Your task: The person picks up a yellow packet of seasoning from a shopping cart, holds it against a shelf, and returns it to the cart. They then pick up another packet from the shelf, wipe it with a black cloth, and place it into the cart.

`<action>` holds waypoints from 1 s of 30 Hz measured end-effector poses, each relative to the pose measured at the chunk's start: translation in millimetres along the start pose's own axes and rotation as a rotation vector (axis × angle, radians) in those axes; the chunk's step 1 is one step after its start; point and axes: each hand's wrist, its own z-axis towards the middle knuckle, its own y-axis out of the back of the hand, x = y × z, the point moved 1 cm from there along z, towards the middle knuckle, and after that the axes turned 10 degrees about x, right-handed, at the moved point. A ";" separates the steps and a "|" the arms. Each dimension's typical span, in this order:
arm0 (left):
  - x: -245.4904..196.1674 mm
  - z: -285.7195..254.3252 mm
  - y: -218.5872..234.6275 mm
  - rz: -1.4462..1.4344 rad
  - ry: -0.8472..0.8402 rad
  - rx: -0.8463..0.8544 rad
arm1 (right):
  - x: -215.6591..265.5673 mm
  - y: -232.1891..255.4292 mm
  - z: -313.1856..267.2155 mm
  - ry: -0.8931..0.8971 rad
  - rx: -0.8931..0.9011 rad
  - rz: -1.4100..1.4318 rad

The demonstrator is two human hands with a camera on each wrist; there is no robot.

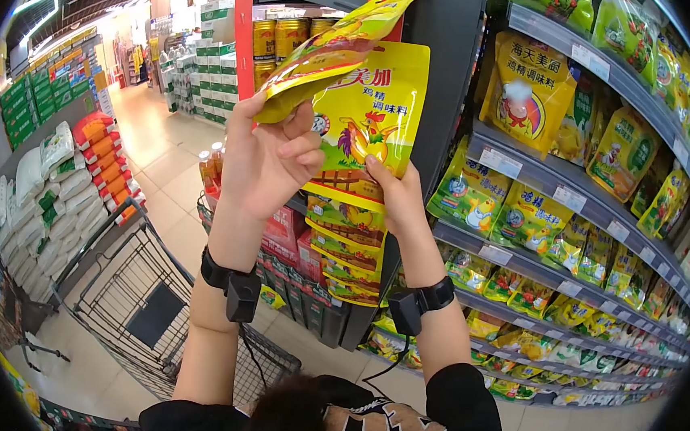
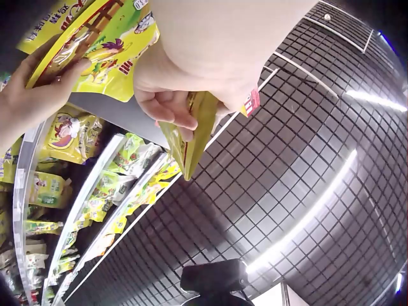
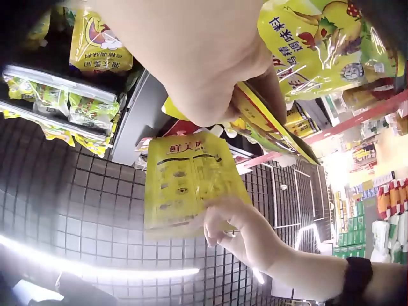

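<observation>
The rooster bag (image 1: 394, 110), yellow and upright, is in the grasp of the right hand (image 1: 402, 194), whose thumb presses on the front near the lower right corner. To the left of the rooster bag and partly before it, the left hand (image 1: 278, 160) pinches a second bag (image 1: 333, 56) by its lower end; this one is tilted and leans over the upper part of the rooster bag. Directly below the rooster bag there is a column of yellow packets (image 1: 348, 252), one overlapping another; whether the rooster bag is attached to them, I cannot tell. To its right are the shelves (image 1: 538, 180) with many seasoning bags. Lower left of it stands a shopping cart (image 1: 155, 314), and farther left, white sacks (image 1: 60, 185) are piled.
</observation>
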 end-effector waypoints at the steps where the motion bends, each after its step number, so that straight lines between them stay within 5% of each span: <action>1: 0.5 -0.4 -0.8 0.004 0.000 -0.007 | -1.1 -1.6 2.5 0.010 -0.011 0.038; 16: 3.8 3.0 -5.2 -0.027 0.019 0.029 | -4.7 -23.3 1.1 -0.049 -0.019 0.355; 23: 5.1 1.9 7.7 0.137 -0.092 -0.139 | -17.0 -0.6 -26.8 -0.040 -0.046 0.124; 25: 1.2 -0.8 16.4 0.057 -0.105 -0.092 | -8.3 2.0 -41.1 0.157 -0.182 -0.325; 30: 0.7 -1.4 17.1 0.032 -0.115 -0.087 | 21.2 4.3 -59.0 0.242 -0.274 -0.533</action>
